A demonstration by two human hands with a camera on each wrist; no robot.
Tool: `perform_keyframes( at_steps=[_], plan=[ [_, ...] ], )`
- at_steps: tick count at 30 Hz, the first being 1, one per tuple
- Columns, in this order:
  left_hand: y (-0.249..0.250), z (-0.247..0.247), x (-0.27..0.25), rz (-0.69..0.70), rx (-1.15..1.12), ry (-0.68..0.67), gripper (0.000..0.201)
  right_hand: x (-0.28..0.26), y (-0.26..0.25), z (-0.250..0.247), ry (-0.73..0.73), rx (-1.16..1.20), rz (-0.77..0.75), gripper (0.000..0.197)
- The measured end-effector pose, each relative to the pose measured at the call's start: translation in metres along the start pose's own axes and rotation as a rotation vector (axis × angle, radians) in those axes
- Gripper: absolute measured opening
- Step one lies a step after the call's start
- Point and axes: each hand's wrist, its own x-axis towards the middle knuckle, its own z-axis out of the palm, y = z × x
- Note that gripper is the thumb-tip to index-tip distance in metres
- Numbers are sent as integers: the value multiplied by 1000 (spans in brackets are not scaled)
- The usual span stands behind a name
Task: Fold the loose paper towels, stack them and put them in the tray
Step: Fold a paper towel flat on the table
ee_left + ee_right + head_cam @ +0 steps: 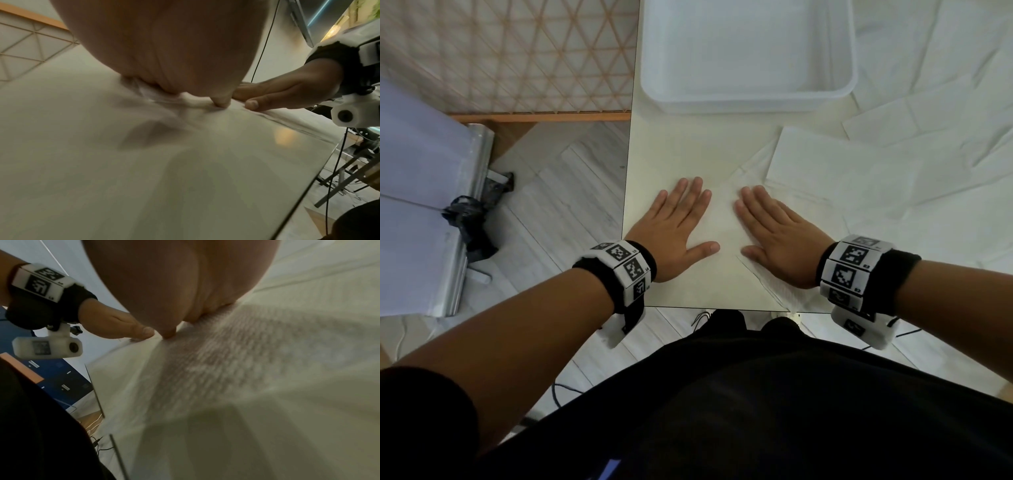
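A white paper towel [726, 222] lies flat near the front edge of the white table [671, 154]. My left hand [678, 226] presses flat on its left part, fingers straight. My right hand [770, 233] presses flat on its right part, fingers straight too. The thumbs point toward each other. A folded paper towel [835, 161] lies just right of my hands. More loose paper towels [914, 113] spread over the right side. The empty translucent white tray [849, 51] stands at the back. In the right wrist view the towel's embossed texture [226, 361] shows under my palm.
The table's left edge [627, 178] and front edge [705, 307] are close to my hands. Beyond the left edge are pale floor planks [558, 192], a metal frame [472, 178] and a lattice screen [517, 51]. Cables hang below the table.
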Motion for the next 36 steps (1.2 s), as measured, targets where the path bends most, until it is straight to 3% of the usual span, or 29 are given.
perform_keyframes(
  at_steps=[13, 16, 20, 23, 26, 30, 34, 36],
  plan=[
    [-21, -17, -30, -109, 41, -122, 97, 0, 4, 0, -28, 20, 0, 88],
    [-14, -28, -28, -130, -25, -39, 97, 0, 4, -1, -55, 32, -9, 92],
    [-3, -42, -12, -132, -187, 216, 59, 0, 3, -3, -64, 46, -2, 89],
    [1, -43, 0, -193, -206, 174, 57, -1, 2, -7, -79, 56, 19, 83],
    [-1, -45, 4, -262, -125, 216, 60, -2, 1, -17, -76, 88, 35, 82],
    [-4, -55, 5, -332, -186, 186, 34, 0, -1, -35, 8, 203, 83, 78],
    [-8, -65, 4, -247, -526, 204, 12, 7, -5, -52, 277, 317, 52, 67],
    [-6, -79, 0, -179, -741, 165, 10, 12, -6, -60, 302, 348, 30, 70]
  ],
)
